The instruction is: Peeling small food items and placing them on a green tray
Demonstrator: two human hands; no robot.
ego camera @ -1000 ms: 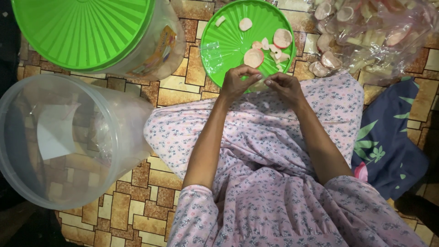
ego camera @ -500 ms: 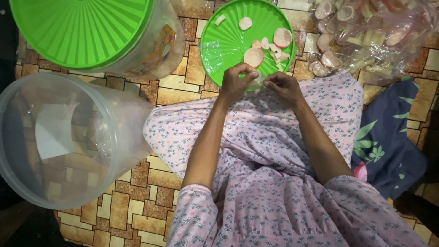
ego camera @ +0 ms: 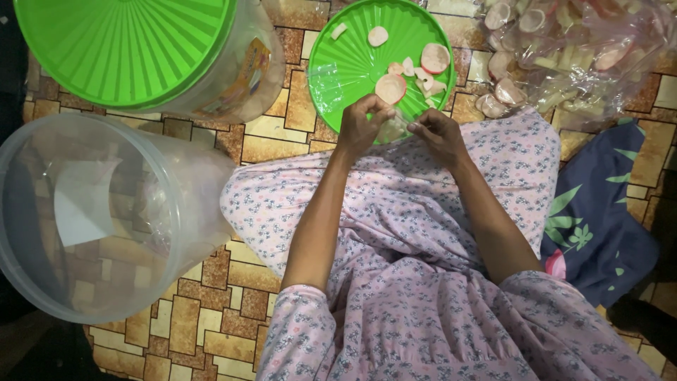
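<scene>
clear thin plastic wrap bit (ego camera: 397, 128) sits pinched betw both hands at 6 o'clock edge of the green tray lid (ego camera: 345, 63). left hand (ego camera: 363, 123) & right hand (ego camera: 437, 132) both curled shut on it, equally near. round crackers (ego camera: 390, 87) lie toward 12 o'clock, just beyond.

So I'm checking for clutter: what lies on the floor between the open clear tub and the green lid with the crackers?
In the head view, only patterned floor lies between the clear tub and the green lid, plus the edge of a floral-clothed knee.
</scene>
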